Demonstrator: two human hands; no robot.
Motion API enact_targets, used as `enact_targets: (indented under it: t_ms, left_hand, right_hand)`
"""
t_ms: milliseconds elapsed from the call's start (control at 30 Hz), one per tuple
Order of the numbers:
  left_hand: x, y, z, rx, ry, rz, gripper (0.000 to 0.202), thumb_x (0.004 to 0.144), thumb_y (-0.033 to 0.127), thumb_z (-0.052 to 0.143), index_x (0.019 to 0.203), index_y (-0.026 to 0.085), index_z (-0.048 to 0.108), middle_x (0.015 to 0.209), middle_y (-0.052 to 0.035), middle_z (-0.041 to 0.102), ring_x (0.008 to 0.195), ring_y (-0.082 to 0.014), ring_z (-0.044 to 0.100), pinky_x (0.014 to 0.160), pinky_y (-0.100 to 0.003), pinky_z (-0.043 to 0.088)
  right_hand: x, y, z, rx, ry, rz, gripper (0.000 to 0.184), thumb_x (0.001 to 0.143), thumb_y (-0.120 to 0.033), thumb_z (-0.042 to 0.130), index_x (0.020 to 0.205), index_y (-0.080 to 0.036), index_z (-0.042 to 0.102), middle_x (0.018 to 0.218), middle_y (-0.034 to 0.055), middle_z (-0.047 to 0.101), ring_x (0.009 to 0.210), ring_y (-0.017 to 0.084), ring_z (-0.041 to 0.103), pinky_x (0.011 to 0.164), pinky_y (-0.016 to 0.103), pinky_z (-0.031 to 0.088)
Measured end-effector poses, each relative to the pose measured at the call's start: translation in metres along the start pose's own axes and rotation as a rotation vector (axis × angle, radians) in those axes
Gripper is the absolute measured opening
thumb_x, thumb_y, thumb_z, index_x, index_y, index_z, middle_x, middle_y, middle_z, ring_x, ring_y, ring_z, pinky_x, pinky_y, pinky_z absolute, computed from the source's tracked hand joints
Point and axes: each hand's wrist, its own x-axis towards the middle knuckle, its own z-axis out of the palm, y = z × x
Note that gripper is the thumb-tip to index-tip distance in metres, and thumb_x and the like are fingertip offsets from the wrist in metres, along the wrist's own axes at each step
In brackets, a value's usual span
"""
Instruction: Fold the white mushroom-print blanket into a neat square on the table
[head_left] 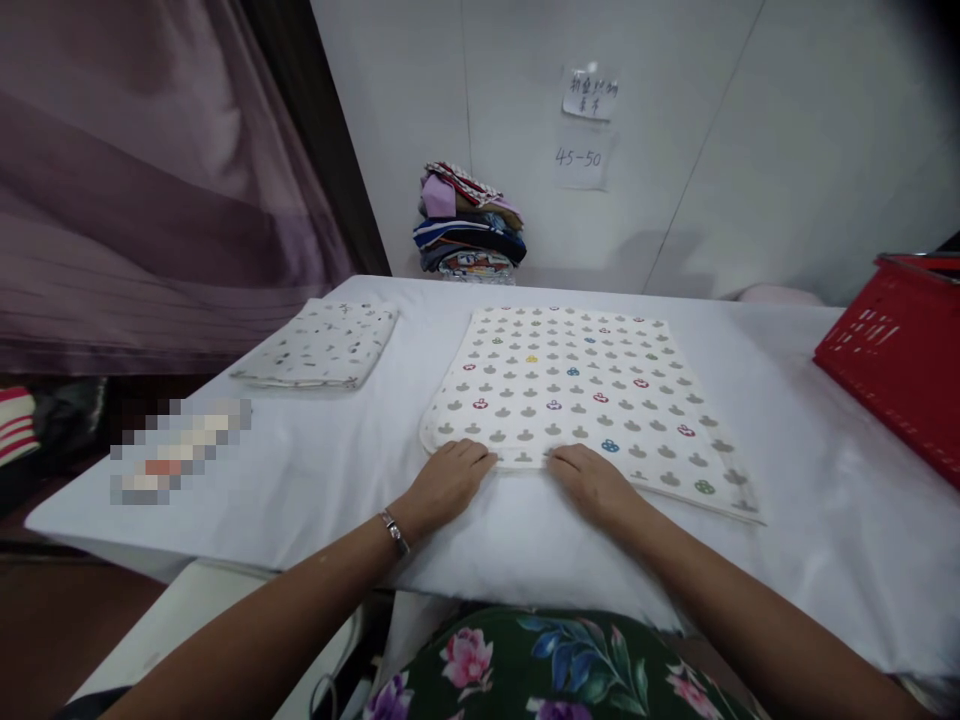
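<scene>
A cream cloth with a pattern of grey and coloured shapes [577, 385] lies spread flat on the white-covered table [337, 470]. My left hand [446, 478] rests at its near edge, fingers curled onto the hem. My right hand [592, 480] sits beside it on the same near edge, fingers bent down on the fabric. A bracelet is on my left wrist. Whether the fingers pinch the hem or only press on it is hidden.
A folded pale printed cloth [322, 345] lies at the table's left. A stack of folded clothes [469, 225] stands at the back by the wall. A red plastic basket [900, 355] sits at the right edge. A purple curtain [150, 180] hangs on the left.
</scene>
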Motion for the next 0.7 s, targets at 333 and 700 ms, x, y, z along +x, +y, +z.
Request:
enact_targets:
  t_ms: [333, 700]
  left_hand:
    - [-0.003, -0.001, -0.009, 0.064, 0.017, 0.009, 0.026, 0.088, 0.011, 0.036, 0.105, 0.018, 0.055, 0.097, -0.0058, 0.057, 0.089, -0.0186, 0.050, 0.077, -0.032, 0.040]
    - [-0.013, -0.001, -0.007, -0.120, -0.075, -0.127, 0.034, 0.080, 0.004, 0.040, 0.104, 0.020, 0.058, 0.098, -0.0032, 0.058, 0.090, -0.0180, 0.048, 0.078, -0.031, 0.038]
  right_hand:
    - [-0.002, -0.005, -0.009, -0.026, 0.045, -0.004, 0.030, 0.088, -0.011, 0.037, 0.110, -0.020, 0.055, 0.102, 0.0066, 0.060, 0.091, 0.020, 0.051, 0.078, 0.032, 0.043]
    - [-0.005, -0.013, -0.006, 0.128, -0.088, 0.083, 0.028, 0.090, -0.019, 0.036, 0.107, -0.020, 0.058, 0.102, 0.0070, 0.061, 0.090, 0.021, 0.050, 0.078, 0.035, 0.042]
